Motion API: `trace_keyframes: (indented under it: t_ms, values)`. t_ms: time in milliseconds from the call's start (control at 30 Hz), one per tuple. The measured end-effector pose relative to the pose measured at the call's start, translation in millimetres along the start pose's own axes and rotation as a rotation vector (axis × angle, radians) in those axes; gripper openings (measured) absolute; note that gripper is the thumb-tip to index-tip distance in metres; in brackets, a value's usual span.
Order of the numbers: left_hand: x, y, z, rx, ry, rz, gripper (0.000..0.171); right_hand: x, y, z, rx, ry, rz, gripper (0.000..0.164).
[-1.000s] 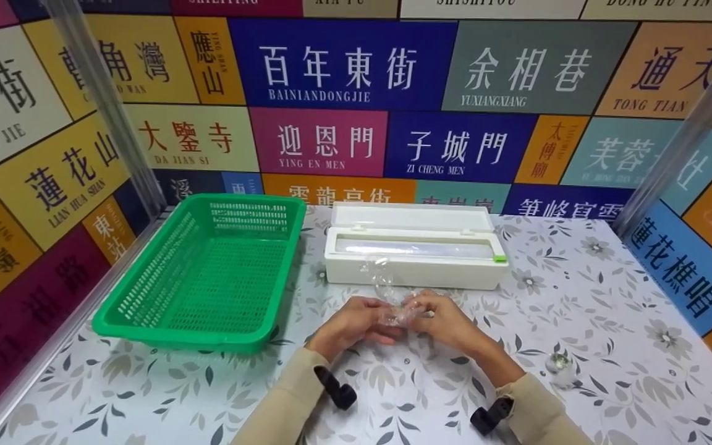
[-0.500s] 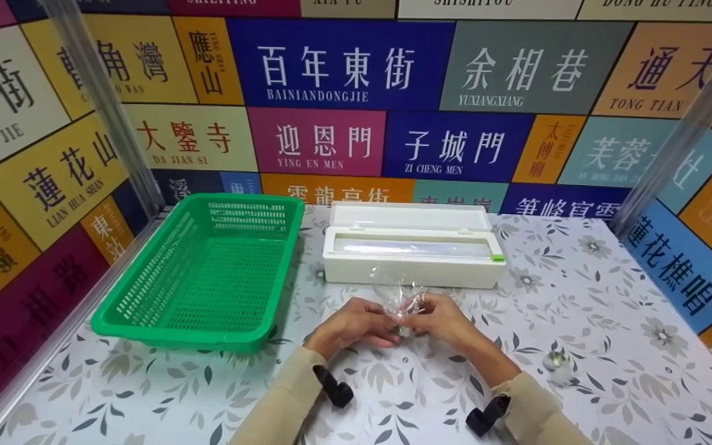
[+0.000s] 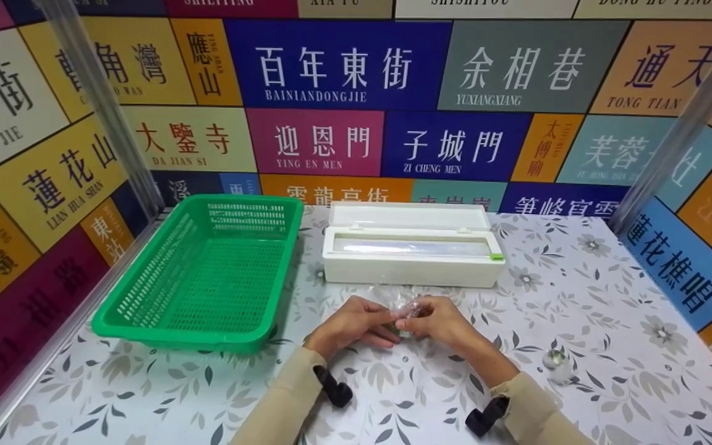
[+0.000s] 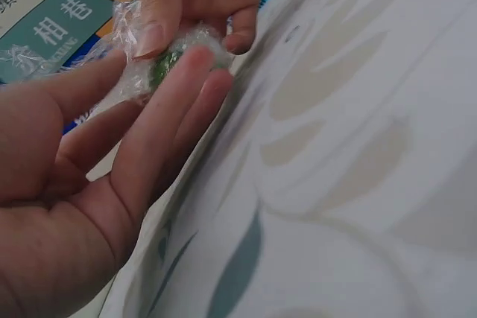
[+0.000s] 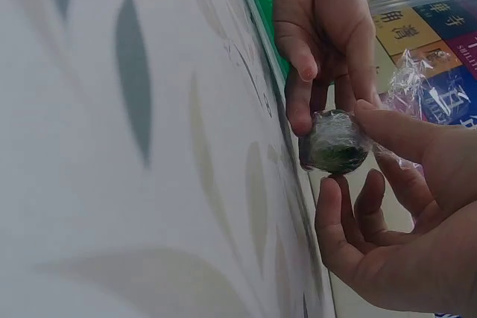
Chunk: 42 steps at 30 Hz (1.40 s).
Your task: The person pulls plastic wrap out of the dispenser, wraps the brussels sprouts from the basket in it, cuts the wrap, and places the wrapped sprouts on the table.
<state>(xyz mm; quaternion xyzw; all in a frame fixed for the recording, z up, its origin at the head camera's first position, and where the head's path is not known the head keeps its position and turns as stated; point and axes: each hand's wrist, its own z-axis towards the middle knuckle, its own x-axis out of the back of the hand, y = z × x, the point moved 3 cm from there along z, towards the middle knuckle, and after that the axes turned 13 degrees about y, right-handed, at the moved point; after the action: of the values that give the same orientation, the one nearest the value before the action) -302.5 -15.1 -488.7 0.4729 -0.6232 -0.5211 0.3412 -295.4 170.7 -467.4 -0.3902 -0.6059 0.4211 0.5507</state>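
Note:
In the head view my left hand [image 3: 353, 324] and right hand [image 3: 442, 321] meet in front of the white box. Between them is a small round green thing wrapped in clear cling film [image 5: 335, 143], seen best in the right wrist view. My right thumb and fingers pinch it there. In the left wrist view my left hand [image 4: 97, 161] holds it between thumb and fingers, with green [image 4: 165, 68] showing through the film. Loose cling film [image 5: 417, 83] sticks out from its far side. The fingers hide much of it in the head view.
Behind the hands stands a white cling film dispenser [image 3: 415, 272], its lid up and a roll inside. A green plastic basket [image 3: 260, 339] is at left. Another small film-wrapped round thing [image 3: 558, 364] lies on the floral tablecloth [image 3: 609, 309] at right. Printed walls enclose the table.
The loose film stood up above the fingers half a second ago and now lies lower, gathered between the hands. Both hands stay in nearly the same place.

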Motion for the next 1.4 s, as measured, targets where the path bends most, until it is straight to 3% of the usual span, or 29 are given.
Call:
trace_keyframes:
  t_ms: [133, 233, 400, 600, 733, 900, 1067, 1200, 1400]
  values:
    - [-1.8, -1.6, 1.5, 0.004, 0.052, -0.013, 0.029, 7, -4, -1, 0.037, -0.062, -0.059, 0.026]
    - [-1.4, -2.3, 1.8, 0.008, 0.081, -0.007, 0.029, 12, -8, -1, 0.111, -0.102, -0.112, 0.023]
    - [-0.1, -2.3, 1.0, -0.003, 0.092, 0.031, 0.028, 11, -8, 1, 0.175, -0.102, -0.120, 0.021]
    - [0.5, 0.0, -0.7, -0.028, 0.088, 0.066, 0.024, 8, -7, 1, 0.104, -0.030, -0.093, 0.027]
    - [0.1, 1.2, -0.4, -0.033, 0.096, 0.078, 0.022, 6, -6, 1, 0.052, -0.031, -0.058, 0.036]
    - [0.3, 2.5, -1.0, -0.050, 0.030, 0.104, 0.019, 3, -5, 1, 0.027, -0.074, -0.017, 0.038]
    - [0.3, 3.7, -1.6, -0.096, -0.031, 0.155, 0.025, 3, -1, 2, -0.033, -0.042, 0.071, 0.031]
    - [-0.6, 3.9, -0.5, -0.098, 0.016, 0.191, 0.026, 4, 0, 3, -0.032, 0.010, 0.057, 0.027]
    - [-1.2, 5.9, 0.3, -0.090, 0.093, 0.203, 0.024, 3, -4, 3, 0.057, 0.116, -0.051, 0.023]
